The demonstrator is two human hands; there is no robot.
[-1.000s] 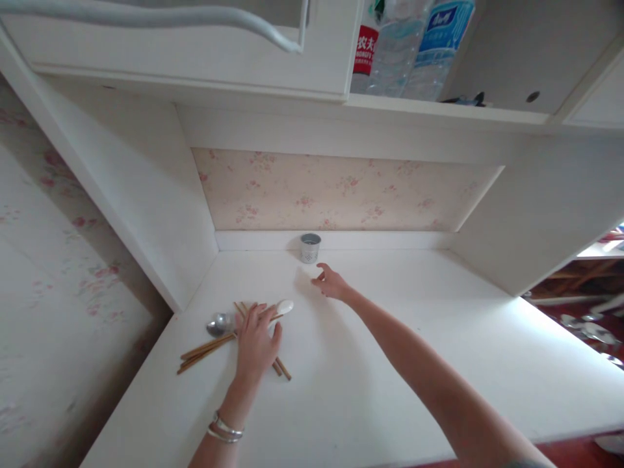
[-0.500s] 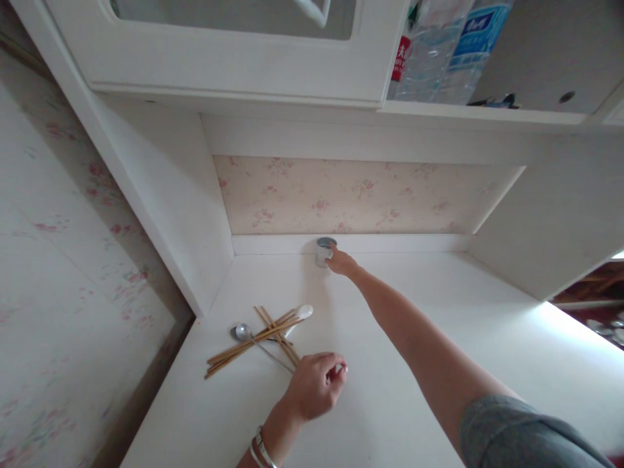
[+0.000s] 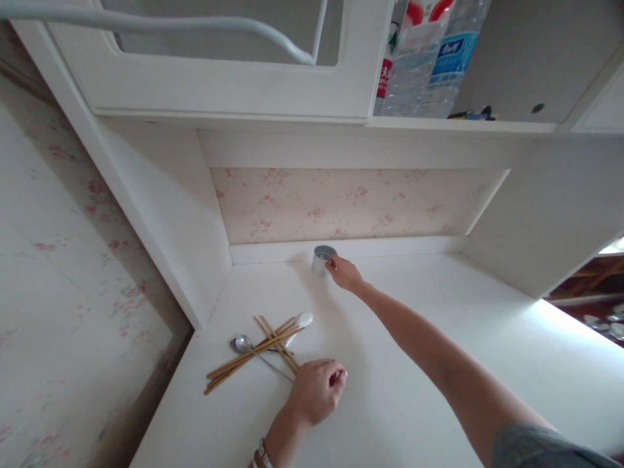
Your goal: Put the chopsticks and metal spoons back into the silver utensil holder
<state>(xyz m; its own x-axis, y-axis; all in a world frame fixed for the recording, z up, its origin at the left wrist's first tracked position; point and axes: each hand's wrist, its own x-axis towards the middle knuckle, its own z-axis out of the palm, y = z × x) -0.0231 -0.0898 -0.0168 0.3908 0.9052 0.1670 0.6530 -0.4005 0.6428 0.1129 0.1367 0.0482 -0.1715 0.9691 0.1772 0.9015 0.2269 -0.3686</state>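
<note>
At the back of the white counter, my right hand [image 3: 345,272] is closed with thumb and fingers on the near right rim of a small round utensil holder [image 3: 319,262]. The holder is grey inside, with small holes in its bottom. My left hand [image 3: 318,390] is curled in a loose fist near the front, with nothing visible in it. Just beyond it lies a loose pile of several wooden chopsticks [image 3: 234,368], crossing each other. Among them are a metal spoon [image 3: 242,343] and a white spoon [image 3: 305,319]. My left hand hides the near ends of some chopsticks.
A white wall cabinet [image 3: 234,91] hangs over the counter [image 3: 404,390]. Plastic bottles [image 3: 448,68] stand on its open shelf at the upper right. White side panels bound the counter recess, and floral wallpaper [image 3: 341,205] covers the back wall.
My right hand now pinches the holder's rim, and the holder has tipped slightly, showing more of its inside. The view has shifted a little. My left hand stays curled by the chopsticks.
</note>
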